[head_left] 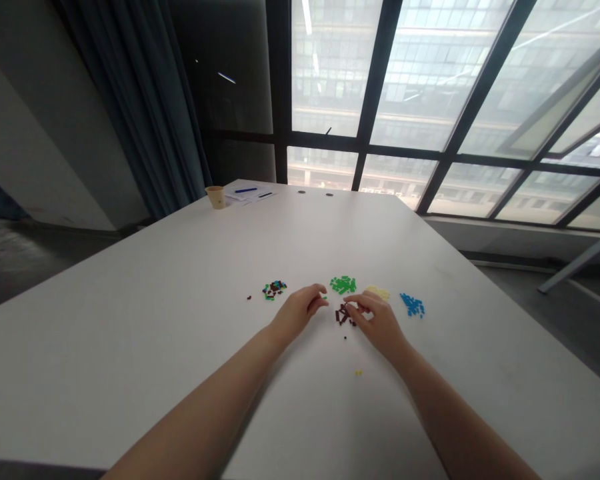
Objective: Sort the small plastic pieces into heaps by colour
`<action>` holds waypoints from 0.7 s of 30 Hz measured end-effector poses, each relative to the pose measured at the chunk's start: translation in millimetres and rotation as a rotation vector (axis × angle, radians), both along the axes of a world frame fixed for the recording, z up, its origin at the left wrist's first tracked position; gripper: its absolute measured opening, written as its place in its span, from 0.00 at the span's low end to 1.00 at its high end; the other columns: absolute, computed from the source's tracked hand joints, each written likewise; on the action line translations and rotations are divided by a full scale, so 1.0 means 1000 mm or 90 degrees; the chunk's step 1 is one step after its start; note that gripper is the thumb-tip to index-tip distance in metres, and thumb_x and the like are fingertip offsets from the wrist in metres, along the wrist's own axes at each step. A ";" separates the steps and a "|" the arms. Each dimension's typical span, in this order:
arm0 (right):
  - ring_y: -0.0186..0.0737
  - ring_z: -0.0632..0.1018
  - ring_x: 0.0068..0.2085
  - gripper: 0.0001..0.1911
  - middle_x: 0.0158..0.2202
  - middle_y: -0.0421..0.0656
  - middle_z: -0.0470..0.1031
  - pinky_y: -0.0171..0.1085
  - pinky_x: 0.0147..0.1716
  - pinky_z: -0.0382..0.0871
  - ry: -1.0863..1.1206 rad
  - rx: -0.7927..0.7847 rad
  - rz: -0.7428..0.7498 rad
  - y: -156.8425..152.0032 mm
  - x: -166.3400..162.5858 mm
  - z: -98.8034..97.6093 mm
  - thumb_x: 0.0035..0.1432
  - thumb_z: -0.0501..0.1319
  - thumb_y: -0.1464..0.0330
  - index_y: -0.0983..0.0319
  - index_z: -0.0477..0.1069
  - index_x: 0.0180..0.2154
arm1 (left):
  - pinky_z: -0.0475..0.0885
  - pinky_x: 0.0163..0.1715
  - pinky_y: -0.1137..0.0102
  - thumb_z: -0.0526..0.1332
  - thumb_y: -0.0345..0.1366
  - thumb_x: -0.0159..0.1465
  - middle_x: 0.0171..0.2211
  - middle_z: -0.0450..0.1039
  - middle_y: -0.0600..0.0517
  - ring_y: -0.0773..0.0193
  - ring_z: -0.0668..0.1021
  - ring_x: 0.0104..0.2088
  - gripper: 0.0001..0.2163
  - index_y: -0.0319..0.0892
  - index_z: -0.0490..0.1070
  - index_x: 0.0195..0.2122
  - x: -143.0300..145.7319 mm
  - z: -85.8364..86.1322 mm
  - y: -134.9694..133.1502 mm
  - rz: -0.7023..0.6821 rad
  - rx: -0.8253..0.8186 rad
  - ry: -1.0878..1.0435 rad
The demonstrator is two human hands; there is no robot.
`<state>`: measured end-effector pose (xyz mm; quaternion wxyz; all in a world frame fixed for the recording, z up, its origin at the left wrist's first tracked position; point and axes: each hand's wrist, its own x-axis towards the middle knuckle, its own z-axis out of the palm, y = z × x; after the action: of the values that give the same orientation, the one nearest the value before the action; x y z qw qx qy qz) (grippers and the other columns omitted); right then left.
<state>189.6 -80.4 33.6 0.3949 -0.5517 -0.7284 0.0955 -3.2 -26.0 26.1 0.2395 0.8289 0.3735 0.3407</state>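
Observation:
My left hand [303, 305] is over the table with thumb and index finger curved and apart. A small green brick [325, 297] shows in the gap between those fingertips; whether they touch it I cannot tell. Nearby, my right hand [377, 320] has thumb and index finger brought together at the pile of dark brown bricks [341, 315], covering its right side. What lies between those fingertips is too small to make out. Green bricks [343, 285] form a pile just beyond both hands. Pale yellow pieces [379, 292] are partly hidden behind the right hand.
Blue bricks [413, 305] lie to the right, and a mixed-colour pile [275, 289] to the left. Stray yellow pieces [358, 373] and a dark piece [345, 338] sit nearer me. A paper cup [215, 197], papers and a blue pen [245, 190] are at the far left.

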 end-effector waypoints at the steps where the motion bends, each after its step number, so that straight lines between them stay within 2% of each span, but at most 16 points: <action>1: 0.35 0.69 0.29 0.09 0.23 0.40 0.67 0.35 0.32 0.62 -0.002 0.006 0.017 -0.001 -0.003 0.000 0.54 0.56 0.67 0.60 0.74 0.35 | 0.67 0.31 0.74 0.55 0.40 0.60 0.27 0.72 0.54 0.69 0.72 0.27 0.08 0.42 0.66 0.36 0.002 0.001 -0.004 -0.020 0.000 0.005; 9: 0.36 0.70 0.32 0.07 0.26 0.40 0.70 0.36 0.34 0.62 -0.013 0.036 0.061 -0.002 -0.010 -0.004 0.54 0.58 0.66 0.57 0.74 0.34 | 0.66 0.30 0.75 0.53 0.40 0.62 0.27 0.72 0.54 0.70 0.72 0.27 0.09 0.42 0.66 0.30 0.002 0.004 -0.009 -0.136 0.010 0.062; 14: 0.36 0.70 0.32 0.07 0.25 0.40 0.70 0.37 0.35 0.61 -0.026 0.046 0.065 -0.003 -0.011 -0.004 0.55 0.58 0.65 0.57 0.74 0.31 | 0.66 0.29 0.76 0.54 0.43 0.61 0.25 0.72 0.55 0.70 0.72 0.26 0.11 0.42 0.67 0.28 0.002 0.005 -0.009 -0.125 0.024 0.081; 21: 0.36 0.70 0.32 0.06 0.26 0.40 0.70 0.36 0.35 0.61 -0.019 0.053 0.055 -0.002 -0.008 -0.004 0.55 0.58 0.67 0.58 0.74 0.30 | 0.68 0.32 0.75 0.54 0.40 0.61 0.30 0.74 0.54 0.69 0.75 0.30 0.08 0.42 0.67 0.34 0.003 0.002 -0.010 -0.118 -0.022 0.048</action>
<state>181.5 -82.1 29.9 0.4022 -0.5044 -0.7605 0.0739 -0.6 -36.1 27.7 0.2702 0.8678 0.3098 0.2791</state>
